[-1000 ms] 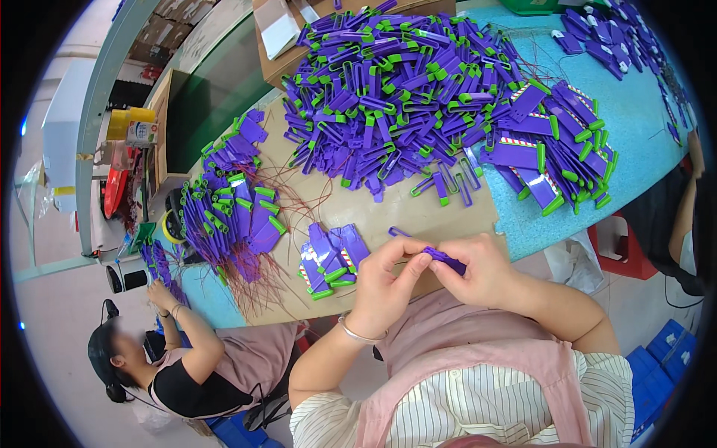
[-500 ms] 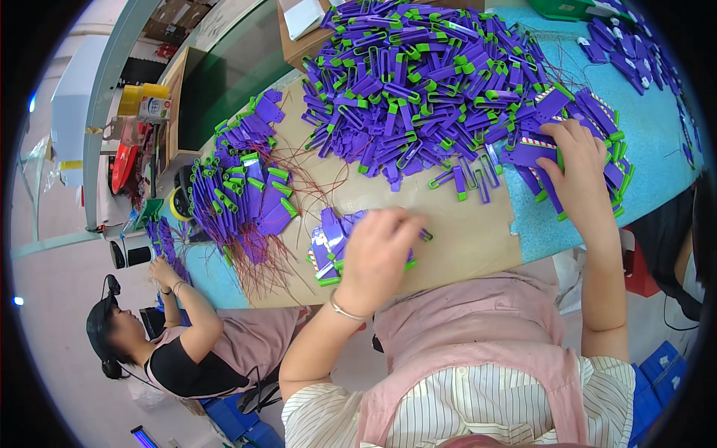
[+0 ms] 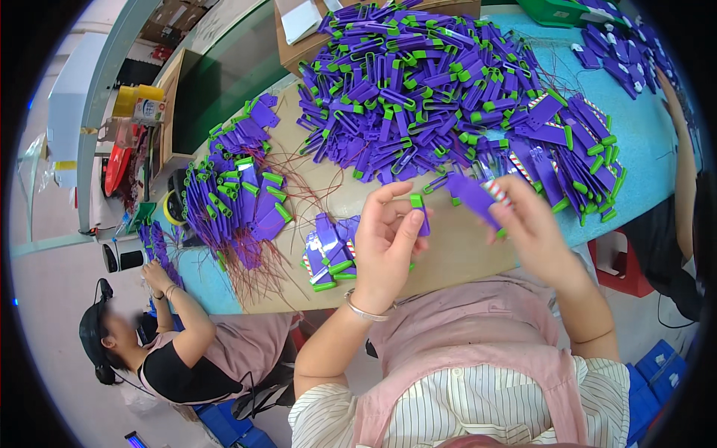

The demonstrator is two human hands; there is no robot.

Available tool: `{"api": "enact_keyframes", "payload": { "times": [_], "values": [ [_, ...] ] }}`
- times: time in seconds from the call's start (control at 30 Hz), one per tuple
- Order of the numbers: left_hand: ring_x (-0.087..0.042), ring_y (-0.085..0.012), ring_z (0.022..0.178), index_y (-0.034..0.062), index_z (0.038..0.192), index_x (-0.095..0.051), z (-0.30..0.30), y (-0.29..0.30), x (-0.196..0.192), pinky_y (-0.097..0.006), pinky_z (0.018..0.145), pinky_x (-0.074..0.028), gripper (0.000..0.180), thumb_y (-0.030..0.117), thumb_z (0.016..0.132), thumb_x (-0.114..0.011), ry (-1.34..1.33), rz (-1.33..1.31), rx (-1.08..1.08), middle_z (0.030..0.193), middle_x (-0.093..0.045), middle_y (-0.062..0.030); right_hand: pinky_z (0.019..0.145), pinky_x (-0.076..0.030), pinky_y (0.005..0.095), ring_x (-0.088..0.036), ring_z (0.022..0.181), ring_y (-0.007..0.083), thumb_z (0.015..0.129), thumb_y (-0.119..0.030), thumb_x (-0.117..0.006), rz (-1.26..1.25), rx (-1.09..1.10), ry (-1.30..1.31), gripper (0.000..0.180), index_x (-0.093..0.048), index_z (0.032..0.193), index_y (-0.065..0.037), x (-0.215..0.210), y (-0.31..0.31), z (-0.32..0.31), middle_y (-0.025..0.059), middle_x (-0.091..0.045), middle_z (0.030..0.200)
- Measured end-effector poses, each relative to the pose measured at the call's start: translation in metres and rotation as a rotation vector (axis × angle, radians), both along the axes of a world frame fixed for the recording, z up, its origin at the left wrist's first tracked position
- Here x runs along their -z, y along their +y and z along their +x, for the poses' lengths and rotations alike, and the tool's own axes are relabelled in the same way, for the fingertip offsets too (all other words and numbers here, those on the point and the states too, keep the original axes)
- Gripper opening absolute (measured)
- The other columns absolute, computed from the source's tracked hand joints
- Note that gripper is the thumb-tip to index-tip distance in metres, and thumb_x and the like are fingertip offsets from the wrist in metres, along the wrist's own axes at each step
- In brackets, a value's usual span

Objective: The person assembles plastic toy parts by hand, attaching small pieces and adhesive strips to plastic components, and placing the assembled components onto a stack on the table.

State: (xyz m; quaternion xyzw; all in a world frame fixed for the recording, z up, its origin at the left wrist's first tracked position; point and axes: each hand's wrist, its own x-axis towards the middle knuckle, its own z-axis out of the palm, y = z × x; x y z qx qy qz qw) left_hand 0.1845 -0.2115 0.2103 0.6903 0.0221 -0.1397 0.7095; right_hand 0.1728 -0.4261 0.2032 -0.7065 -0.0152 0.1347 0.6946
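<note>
Head view: the left hand [image 3: 385, 246] pinches a small purple piece with a green cap [image 3: 420, 213] between thumb and fingers, raised above the brown sheet on the counter [image 3: 642, 160]. The right hand [image 3: 526, 224] is clamped on a flat purple tag [image 3: 476, 198], just beside it but not touching. A small stack of finished tags [image 3: 327, 250] lies left of the left hand. A big purple-and-green heap [image 3: 433, 82] lies farther back. A co-worker [image 3: 187, 351] sits lower left.

Seated at lower left: a co-worker in a black top [image 3: 179, 373]. Behind, a yellow plastic container [image 3: 138, 95] (beside a red round object [image 3: 116, 168]); blue crates [image 3: 650, 373] lower right.
</note>
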Motion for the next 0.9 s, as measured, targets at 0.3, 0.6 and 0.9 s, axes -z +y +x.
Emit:
{"api": "enact_keyframes", "payload": {
  "times": [0.3,0.6,0.9],
  "values": [
    [-0.056,-0.0065,0.068,0.0022,0.13,-0.051,-0.008,-0.008,0.004,-0.019,0.058,-0.046,0.036,0.005,0.095,-0.057,-0.126,0.044,-0.015,0.093,-0.062,-0.0044,0.056,-0.048,0.0259,-0.058,0.062,0.0132,0.101,-0.028,-0.047,0.46,-0.054,0.257,0.032,-0.058,0.108,0.001,0.024,0.03,-0.011,0.0073,-0.063,0.078],
    [-0.058,-0.0095,0.076,0.0043,0.13,-0.056,-0.009,0.002,-0.001,-0.022,0.065,-0.049,0.04,0.001,0.091,-0.061,-0.194,0.13,0.001,0.099,-0.062,-0.0065,0.055,-0.046,0.0232,-0.057,0.062,0.0093,0.103,-0.026,-0.045,0.447,-0.077,0.246,0.026,-0.056,0.101,-0.003,0.014,0.036,-0.015,0.0035,-0.061,0.078],
    [-0.064,-0.0147,0.08,0.0,0.117,-0.061,-0.019,0.013,-0.015,-0.025,0.071,-0.052,0.033,0.0,0.085,-0.069,-0.188,0.254,0.227,0.097,-0.065,-0.0096,0.068,-0.049,0.0309,-0.061,0.076,0.0194,0.09,-0.012,-0.063,-0.106,-0.316,-0.033,0.02,-0.058,0.106,-0.001,0.01,0.026,-0.017,0.008,-0.06,0.083]
  ]
}}
